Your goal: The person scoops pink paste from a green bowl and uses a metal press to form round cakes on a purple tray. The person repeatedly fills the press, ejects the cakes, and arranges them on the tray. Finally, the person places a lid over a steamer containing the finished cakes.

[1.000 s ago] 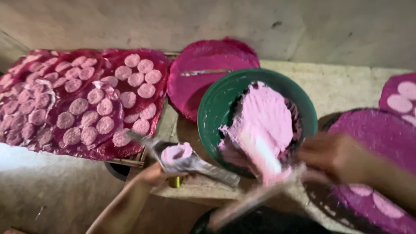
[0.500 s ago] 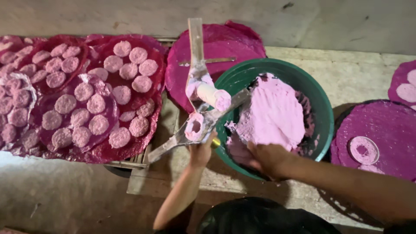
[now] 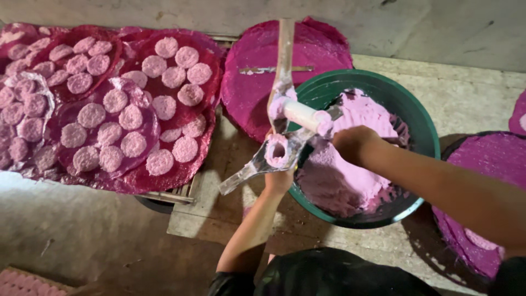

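My left hand (image 3: 279,180) grips a metal hand press (image 3: 282,82) from below and holds it upright at the left rim of a green basin (image 3: 423,127). The press has a ring mould (image 3: 276,151) packed with pink dough and a white cylindrical plunger (image 3: 301,114) smeared pink. My right hand (image 3: 353,143) hovers over the pink dough (image 3: 339,178) in the basin, its fingers curled beside the plunger's end. What it holds is hidden.
Magenta sheets with several round pink dough discs (image 3: 126,109) cover a rack at the left. A bare round magenta mat (image 3: 252,98) lies behind the press. Another magenta mat (image 3: 485,159) lies at the right. Concrete wall behind, concrete floor (image 3: 82,230) below.
The press swung up from lying low in front of me to standing upright by the basin. My right hand rose out of the dough to the plunger's end.
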